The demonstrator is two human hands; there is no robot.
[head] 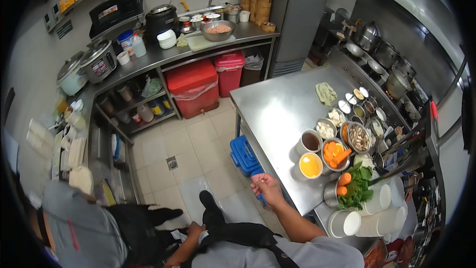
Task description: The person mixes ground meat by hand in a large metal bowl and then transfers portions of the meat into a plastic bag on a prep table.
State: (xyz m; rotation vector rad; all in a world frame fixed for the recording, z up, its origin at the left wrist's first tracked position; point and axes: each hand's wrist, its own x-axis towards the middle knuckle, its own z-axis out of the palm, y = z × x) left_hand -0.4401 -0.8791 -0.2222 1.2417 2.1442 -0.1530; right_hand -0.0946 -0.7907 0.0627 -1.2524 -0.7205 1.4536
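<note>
My right hand [266, 190] is raised beside the near edge of the steel table [267, 108], fingers curled inward; whether something small is pinched in them is unclear. Low by my dark apron, my left hand [196, 229] is partly closed near some white cloth or paper [179, 235]. To the right of my right hand, on the table, are a white cup of yellow-orange liquid [310, 165], a cup of dark brown liquid [311, 141], a bowl of cut carrots [335, 155] and a metal container holding carrots and leafy greens [357, 188].
A co-worker in a grey shirt [81, 223] stands close at left. Blue plastic containers [244, 154] sit under the table edge. Red bins [193, 87] stand beneath the back counter, which holds a bowl of pinkish meat [218, 30]. Stacked white tubs [344, 223] are at right.
</note>
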